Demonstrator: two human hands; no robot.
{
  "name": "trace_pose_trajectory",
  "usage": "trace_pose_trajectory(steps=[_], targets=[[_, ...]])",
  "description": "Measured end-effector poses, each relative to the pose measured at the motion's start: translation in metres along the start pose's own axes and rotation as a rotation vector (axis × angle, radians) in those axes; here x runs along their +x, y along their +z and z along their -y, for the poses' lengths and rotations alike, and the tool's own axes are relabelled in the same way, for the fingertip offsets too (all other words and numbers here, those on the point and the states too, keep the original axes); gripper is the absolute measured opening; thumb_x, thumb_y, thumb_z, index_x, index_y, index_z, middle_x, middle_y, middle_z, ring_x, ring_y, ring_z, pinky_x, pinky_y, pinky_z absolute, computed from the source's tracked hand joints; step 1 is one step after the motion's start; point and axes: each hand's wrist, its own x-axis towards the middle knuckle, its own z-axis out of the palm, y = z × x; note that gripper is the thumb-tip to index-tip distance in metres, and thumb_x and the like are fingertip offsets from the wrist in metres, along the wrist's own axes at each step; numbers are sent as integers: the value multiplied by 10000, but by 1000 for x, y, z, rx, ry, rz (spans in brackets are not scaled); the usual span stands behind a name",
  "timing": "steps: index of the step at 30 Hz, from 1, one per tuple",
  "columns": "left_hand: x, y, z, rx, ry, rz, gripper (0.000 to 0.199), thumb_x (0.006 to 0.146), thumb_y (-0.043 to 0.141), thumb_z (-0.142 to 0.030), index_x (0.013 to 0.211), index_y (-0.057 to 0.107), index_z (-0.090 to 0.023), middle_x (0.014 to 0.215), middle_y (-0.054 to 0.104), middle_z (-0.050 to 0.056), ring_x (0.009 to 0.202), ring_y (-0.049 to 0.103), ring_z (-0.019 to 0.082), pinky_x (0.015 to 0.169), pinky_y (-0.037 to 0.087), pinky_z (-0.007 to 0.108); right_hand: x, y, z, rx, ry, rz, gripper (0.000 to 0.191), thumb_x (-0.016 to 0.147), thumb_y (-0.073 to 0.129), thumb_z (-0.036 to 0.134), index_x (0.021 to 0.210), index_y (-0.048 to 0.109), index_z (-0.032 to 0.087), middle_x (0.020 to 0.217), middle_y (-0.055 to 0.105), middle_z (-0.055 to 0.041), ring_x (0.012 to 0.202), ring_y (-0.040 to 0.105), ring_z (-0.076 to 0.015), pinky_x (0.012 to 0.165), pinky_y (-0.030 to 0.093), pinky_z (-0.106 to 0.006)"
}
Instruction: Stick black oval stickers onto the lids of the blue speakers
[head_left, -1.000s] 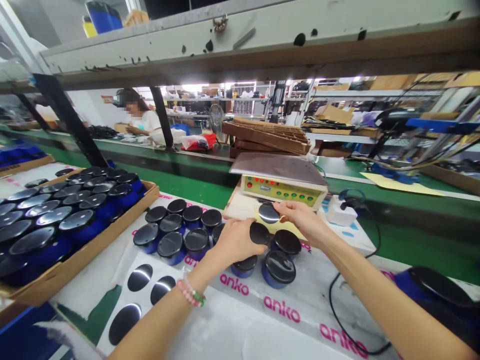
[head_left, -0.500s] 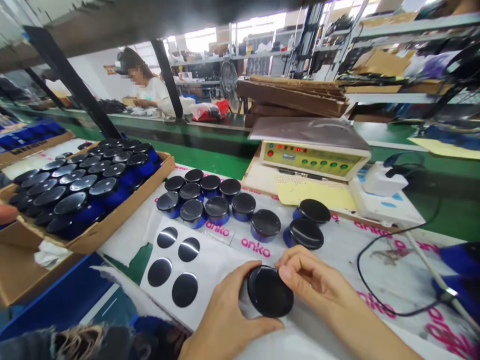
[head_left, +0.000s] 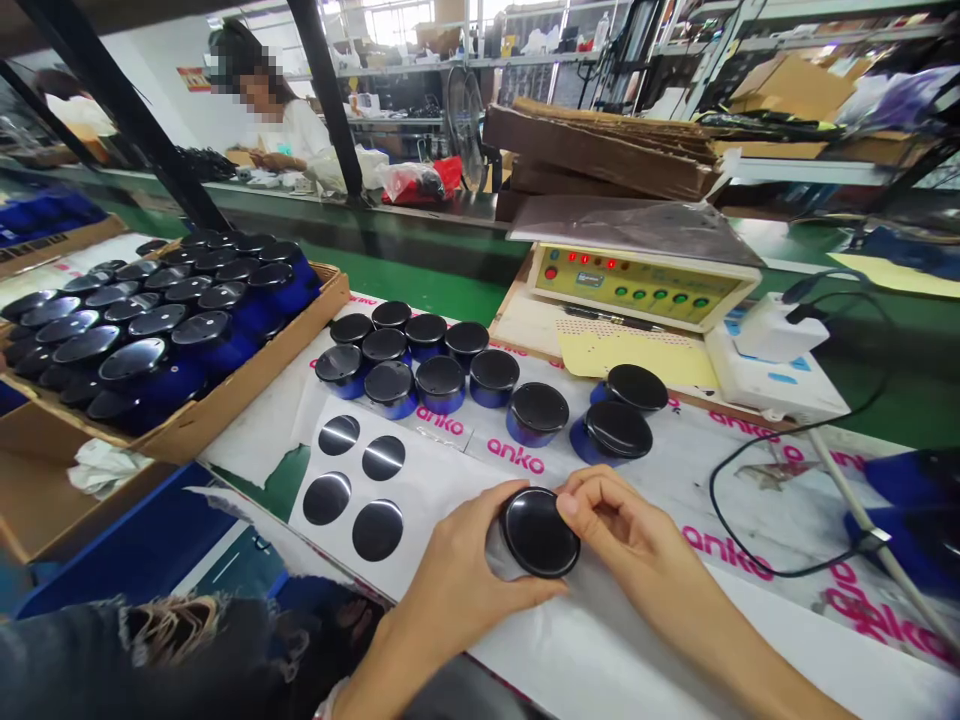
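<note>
My left hand wraps round the side of a round part with a glossy black disc face, which is tilted toward me. At the upper right rim of that face, my right hand has thumb and fingers pinched together. Whether a thin edge lies in that pinch is hidden. To the left lies a white sheet bearing round black stickers. Beyond my hands stand several blue round parts with black tops, and two more sit to the right.
A cardboard tray full of blue and black parts stands at left. Behind is a control box with lit buttons, beside a white power strip. A black cable loops at right. A person sits across the bench.
The view has tilted down, so the bench sits higher in the picture. My left hand still holds the round part and my right hand stays pinched at its rim; its face has turned slightly.
</note>
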Motion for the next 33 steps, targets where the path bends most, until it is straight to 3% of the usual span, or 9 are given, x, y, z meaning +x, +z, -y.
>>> trace_pose_trajectory(steps=[9, 24, 29, 33], targets=[[-1, 1, 1, 1, -8, -11, 704, 616, 822, -312, 1234, 486, -284, 1221, 613, -26, 1128, 571, 184, 986, 457, 317, -4, 3, -8, -158, -58, -49, 297, 929, 477, 430, 717, 475, 223, 876, 525, -5, 841, 525, -178, 786, 383, -352], [-2, 4, 2, 41, -21, -9, 692, 651, 796, -332, 1254, 458, -297, 1227, 610, -28, 1115, 583, 178, 972, 483, 330, -4, 1, -3, -214, -166, -60, 254, 940, 470, 349, 721, 455, 221, 847, 539, -5, 858, 548, -171, 739, 421, -315], [-2, 3, 7, 161, 64, -25, 724, 687, 767, -337, 1311, 404, -281, 1267, 588, 12, 1145, 571, 194, 980, 490, 338, 3, -2, 2, -365, -90, -13, 298, 917, 439, 396, 678, 412, 220, 757, 544, -4, 722, 544, -170, 664, 426, -318], [-3, 4, 9, 412, 344, -11, 792, 755, 686, -253, 1424, 269, -322, 1362, 487, 64, 1192, 539, 222, 945, 516, 340, 2, -11, 19, -765, 4, 170, 378, 935, 357, 425, 628, 431, 218, 658, 566, -27, 592, 535, -186, 543, 357, -312]])
